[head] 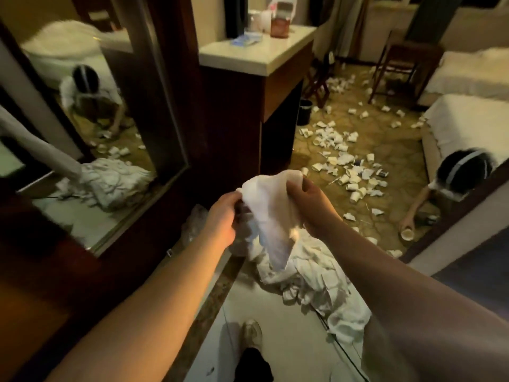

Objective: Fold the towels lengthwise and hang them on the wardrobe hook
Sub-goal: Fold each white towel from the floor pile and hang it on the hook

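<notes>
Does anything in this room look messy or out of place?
Yes. Dozens of crushed white paper cups litter the patterned carpet between the dark wooden counter and the beds. A crumpled heap of white towels lies on the floor below the one white towel held up by the left hand and right hand.

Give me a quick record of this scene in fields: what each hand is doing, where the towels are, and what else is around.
left hand: grips one edge of the held towel
right hand: pinches the other edge
held towel: white, bunched, lifted off the floor, not yet folded
towel pile: white, crumpled on the floor below the hands
mirror: on the left, reflecting a pile
paper cups: scattered over the carpet
other person: crouched at right, reaching towards a cup
wardrobe hook: not visible
</notes>
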Demonstrator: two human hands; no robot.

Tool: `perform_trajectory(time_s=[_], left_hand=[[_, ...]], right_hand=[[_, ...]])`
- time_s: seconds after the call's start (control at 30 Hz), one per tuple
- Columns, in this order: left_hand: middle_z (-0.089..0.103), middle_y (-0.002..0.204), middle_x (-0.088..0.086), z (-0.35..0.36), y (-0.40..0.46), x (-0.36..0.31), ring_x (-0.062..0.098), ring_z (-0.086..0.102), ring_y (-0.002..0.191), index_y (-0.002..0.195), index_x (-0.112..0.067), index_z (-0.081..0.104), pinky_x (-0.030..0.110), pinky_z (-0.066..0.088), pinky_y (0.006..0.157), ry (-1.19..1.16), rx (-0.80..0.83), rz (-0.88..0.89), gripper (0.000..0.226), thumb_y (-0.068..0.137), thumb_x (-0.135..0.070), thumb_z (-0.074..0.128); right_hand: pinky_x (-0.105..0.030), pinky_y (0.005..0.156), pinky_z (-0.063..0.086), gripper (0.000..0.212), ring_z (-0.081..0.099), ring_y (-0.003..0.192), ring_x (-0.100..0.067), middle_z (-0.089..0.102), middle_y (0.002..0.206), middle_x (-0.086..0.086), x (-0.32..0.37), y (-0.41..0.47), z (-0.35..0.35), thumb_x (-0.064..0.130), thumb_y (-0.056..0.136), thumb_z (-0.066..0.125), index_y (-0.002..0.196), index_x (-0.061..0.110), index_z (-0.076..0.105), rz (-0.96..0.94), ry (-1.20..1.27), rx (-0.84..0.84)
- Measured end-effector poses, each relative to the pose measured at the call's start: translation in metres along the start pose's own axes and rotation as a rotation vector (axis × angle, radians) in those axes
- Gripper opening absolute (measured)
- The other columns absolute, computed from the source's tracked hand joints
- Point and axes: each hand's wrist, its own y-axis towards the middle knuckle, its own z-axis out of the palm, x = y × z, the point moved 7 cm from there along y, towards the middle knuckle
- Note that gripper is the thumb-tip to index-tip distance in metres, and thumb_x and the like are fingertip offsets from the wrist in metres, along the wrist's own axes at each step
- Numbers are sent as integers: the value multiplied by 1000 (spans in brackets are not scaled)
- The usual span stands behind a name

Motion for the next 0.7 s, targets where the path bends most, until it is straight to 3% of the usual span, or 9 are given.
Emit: perform_trajectory(time_s=[0.07, 0.13, 0.23, 0.3, 0.4, 0.47, 0.57, 0.63, 0.7], left_hand=[[59, 72, 7, -8, -47, -11, 15, 59, 55, 86, -9, 68, 25, 42, 54, -66, 62, -7, 20, 97, -20, 56], [56, 78, 9, -11, -93, -25, 18, 54, 62, 82, -10, 71, 28, 39, 61, -80, 174, -7, 28, 99, -25, 54], [69, 98, 4, -28, -164, -54, 19, 66, 83, 103, -20, 67, 27, 49, 68, 108, 259, 181, 20, 94, -37, 64], [70, 110, -10, -42, -208, -67, 5, 70, 93, 117, -31, 56, 21, 55, 72, 312, 297, 268, 39, 83, -42, 73], [59, 114, -29, -77, -262, -78, -6, 61, 100, 134, -46, 36, 19, 48, 74, 658, 212, 358, 73, 76, -46, 81], [62, 112, -26, -110, -290, -86, -1, 61, 102, 133, -45, 42, 21, 46, 76, 756, 69, 421, 65, 74, -42, 70], [70, 96, -11, -174, -332, -90, 12, 67, 92, 107, -34, 60, 25, 49, 71, 724, -102, 443, 30, 80, -21, 62], [69, 86, -9, -216, -360, -91, 5, 65, 78, 96, -33, 60, 19, 48, 63, 774, -164, 444, 20, 87, -16, 59], [67, 84, -9, -257, -387, -94, -3, 60, 71, 95, -35, 58, 15, 45, 59, 817, -215, 460, 13, 95, -22, 55]], right_hand=[[-52, 94, 57, 47, 69, 106, -26, 73, 111, -5, 22, -30, 16, 50, 79, 64, 120, 26, 65, -10, 24, 3], [-51, 97, 56, 49, 67, 110, -27, 69, 116, -7, 44, -55, 31, 45, 88, 61, 130, 20, 59, -46, -15, -15], [-51, 100, 53, 31, 66, 109, -25, 67, 116, -6, 73, -93, 60, 34, 101, 56, 127, 17, 58, -88, -35, 14], [-51, 102, 51, 29, 63, 111, -23, 65, 119, -4, 90, -118, 81, 34, 102, 55, 128, 21, 56, -99, -39, 31], [-47, 101, 53, 43, 59, 114, -23, 60, 128, -3, 116, -160, 115, 39, 102, 54, 142, 24, 48, -113, -43, 26], [-46, 100, 54, 50, 59, 115, -24, 58, 131, -4, 132, -189, 137, 39, 102, 54, 149, 23, 42, -132, -35, 24], [-49, 100, 53, 50, 62, 115, -26, 60, 130, -7, 148, -233, 168, 35, 103, 52, 150, 21, 42, -166, -10, 25], [-45, 97, 56, 49, 62, 113, -24, 60, 131, -6, 153, -261, 185, 36, 103, 51, 149, 23, 43, -182, 6, -14], [-29, 83, 59, 50, 62, 105, -20, 59, 132, -5, 154, -291, 201, 40, 103, 50, 150, 26, 42, -181, -24, -63]])
